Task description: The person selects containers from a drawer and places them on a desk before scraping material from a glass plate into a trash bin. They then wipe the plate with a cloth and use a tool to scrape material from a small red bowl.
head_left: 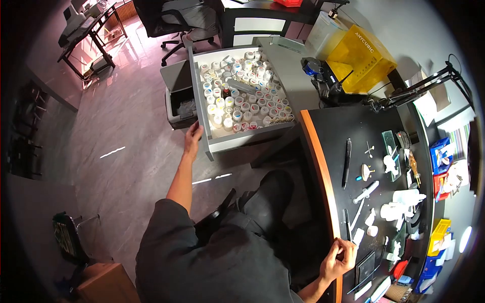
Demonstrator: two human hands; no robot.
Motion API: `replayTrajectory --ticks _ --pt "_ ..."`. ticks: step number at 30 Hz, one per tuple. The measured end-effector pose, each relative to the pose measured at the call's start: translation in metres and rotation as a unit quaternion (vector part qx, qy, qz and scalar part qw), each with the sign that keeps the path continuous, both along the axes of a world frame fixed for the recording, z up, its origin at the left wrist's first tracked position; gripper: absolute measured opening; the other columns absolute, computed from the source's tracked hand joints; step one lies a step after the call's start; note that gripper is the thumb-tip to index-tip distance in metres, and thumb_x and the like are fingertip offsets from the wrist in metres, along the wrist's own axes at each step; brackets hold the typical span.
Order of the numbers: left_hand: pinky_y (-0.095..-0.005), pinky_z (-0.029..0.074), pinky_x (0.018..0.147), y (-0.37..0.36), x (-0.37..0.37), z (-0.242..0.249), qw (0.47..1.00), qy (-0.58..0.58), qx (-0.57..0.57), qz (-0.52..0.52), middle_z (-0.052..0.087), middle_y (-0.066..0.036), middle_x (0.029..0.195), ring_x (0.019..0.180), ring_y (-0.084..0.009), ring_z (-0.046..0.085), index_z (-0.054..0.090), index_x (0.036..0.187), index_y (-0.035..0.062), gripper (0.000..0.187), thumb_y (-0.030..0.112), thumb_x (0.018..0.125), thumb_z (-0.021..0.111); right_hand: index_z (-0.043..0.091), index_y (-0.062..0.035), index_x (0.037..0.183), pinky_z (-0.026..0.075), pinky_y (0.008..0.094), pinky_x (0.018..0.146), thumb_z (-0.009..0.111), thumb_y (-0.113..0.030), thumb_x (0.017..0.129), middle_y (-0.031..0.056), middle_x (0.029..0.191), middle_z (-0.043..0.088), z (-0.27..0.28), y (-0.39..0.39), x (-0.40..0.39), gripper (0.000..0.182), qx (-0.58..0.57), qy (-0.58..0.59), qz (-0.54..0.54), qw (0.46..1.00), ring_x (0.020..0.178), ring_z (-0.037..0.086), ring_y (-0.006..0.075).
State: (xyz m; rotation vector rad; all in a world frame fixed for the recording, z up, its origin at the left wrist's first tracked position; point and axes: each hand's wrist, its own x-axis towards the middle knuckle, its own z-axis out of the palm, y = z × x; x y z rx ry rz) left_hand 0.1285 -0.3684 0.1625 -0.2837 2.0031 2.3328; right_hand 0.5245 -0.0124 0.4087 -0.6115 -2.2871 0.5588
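Note:
An open drawer [242,140] full of small white-capped jars [254,108] stands out from the grey cabinet. My left hand [192,142] is at the near end of the drawer's grey front panel [198,93], fingers bent against its edge. Among the jars lie a grey strip-shaped piece [241,86] and a small dark bottle [226,93]. My right hand [339,258] rests at the wooden edge [321,174] of the black desk, thumb and fingers pinched together. Whatever is in that pinch is too small to make out. Close by lies a thin dark tool [347,222].
The desk holds a black pen [347,162], a white syringe-like piece [366,192], white containers [396,209] and a lamp arm [429,91]. Behind stands a yellow ANYCUBIC box [361,55]. A bin [181,105] sits beside the drawer; another person [194,20] sits beyond.

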Motion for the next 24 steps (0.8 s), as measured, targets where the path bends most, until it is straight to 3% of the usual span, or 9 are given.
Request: replayTrajectory --ticks 3,7,12,13,17,18,20,22,24 --pt "-0.0315 0.043 0.102 -0.034 -0.06 -0.037 0.995 0.014 -0.028 0.099 0.067 -0.01 0.126 0.116 -0.0198 0.06 0.06 0.135 0.0001 0.053 0.03 0.092 0.069 0.07 0.0014 0.09 0.032 0.0248 0.053 0.068 0.007 0.086 0.0074 0.08 0.057 -0.002 -0.001 -0.001 0.008 -0.01 0.023 -0.006 1.0 0.062 0.047 0.0119" --pt "-0.031 0.051 0.085 -0.071 -0.155 -0.042 0.936 0.096 -0.281 0.19 0.074 -0.008 0.094 0.089 -0.018 0.067 0.072 0.115 0.0023 0.038 0.02 0.081 0.073 0.069 0.0023 0.091 0.03 0.0235 0.053 0.068 0.007 0.086 0.0053 0.08 0.053 -0.01 -0.009 -0.024 0.007 -0.02 0.068 -0.01 0.997 0.062 0.044 0.0092" --pt "-0.0435 0.047 0.104 -0.093 -0.257 -0.009 0.838 0.072 -0.522 0.142 0.067 -0.023 0.125 0.119 -0.0377 0.063 0.066 0.126 0.0014 0.057 0.031 0.078 0.074 0.069 0.0041 0.091 0.028 0.0225 0.05 0.067 0.008 0.085 0.0036 0.073 0.053 -0.011 -0.025 -0.067 0.007 0.028 0.018 -0.041 0.999 0.057 0.043 0.0083" --pt "-0.0428 0.046 0.105 -0.098 -0.279 -0.008 0.824 0.081 -0.542 0.141 0.068 -0.023 0.122 0.117 -0.0386 0.063 0.066 0.126 0.0016 0.057 0.031 0.078 0.073 0.069 0.0054 0.091 0.026 0.0223 0.048 0.067 0.006 0.086 0.0042 0.069 0.055 -0.018 -0.026 -0.075 0.005 0.014 0.043 -0.051 0.998 0.053 0.042 0.0079" --pt "-0.0517 0.038 0.112 -0.096 -0.334 0.018 0.782 -0.008 -0.613 0.11 0.046 -0.019 0.149 0.136 -0.0387 0.045 0.05 0.142 0.0044 0.073 0.031 0.076 0.07 0.067 0.0065 0.088 0.022 0.0246 0.044 0.067 0.002 0.089 0.0064 0.066 0.058 -0.021 -0.025 -0.088 0.005 0.053 -0.006 -0.106 0.993 0.046 0.038 0.0075" --pt "-0.0535 0.036 0.113 -0.098 -0.346 0.021 0.777 -0.018 -0.62 0.105 0.041 -0.018 0.153 0.139 -0.0385 0.041 0.045 0.146 0.0058 0.078 0.031 0.076 0.069 0.066 0.0078 0.088 0.024 0.0205 0.049 0.063 0.003 0.094 0.0049 0.071 0.06 -0.022 -0.025 -0.085 0.008 0.055 -0.028 -0.11 0.992 0.054 0.041 0.003" --pt "-0.0559 0.034 0.114 -0.1 -0.369 0.025 0.769 -0.023 -0.632 0.089 0.036 -0.017 0.158 0.143 -0.0382 0.036 0.036 0.152 0.008 0.085 0.031 0.076 0.069 0.065 0.0085 0.087 0.028 0.0209 0.049 0.062 0.002 0.095 0.0071 0.071 0.062 -0.019 -0.026 -0.087 0.011 0.057 -0.034 -0.117 0.991 0.054 0.045 0.0049" --pt "-0.057 0.031 0.115 -0.1 -0.381 0.029 0.761 -0.014 -0.646 0.064 0.033 -0.016 0.159 0.146 -0.038 0.033 0.03 0.155 0.0094 0.09 0.031 0.076 0.068 0.066 0.0067 0.083 0.033 0.027 0.048 0.061 -0.002 0.093 0.0105 0.067 0.062 -0.021 -0.026 -0.097 0.014 0.08 0.011 -0.127 0.989 0.05 0.049 0.0142" --pt "-0.0589 0.03 0.115 -0.096 -0.384 0.036 0.748 -0.009 -0.664 0.0 0.04 -0.022 0.155 0.145 -0.04 0.035 0.027 0.158 0.0088 0.095 0.031 0.075 0.069 0.066 0.0071 0.084 0.036 0.0277 0.051 0.061 -0.002 0.093 0.0109 0.067 0.063 -0.021 -0.025 -0.097 0.014 0.076 0.005 -0.13 0.989 0.054 0.053 0.0162"
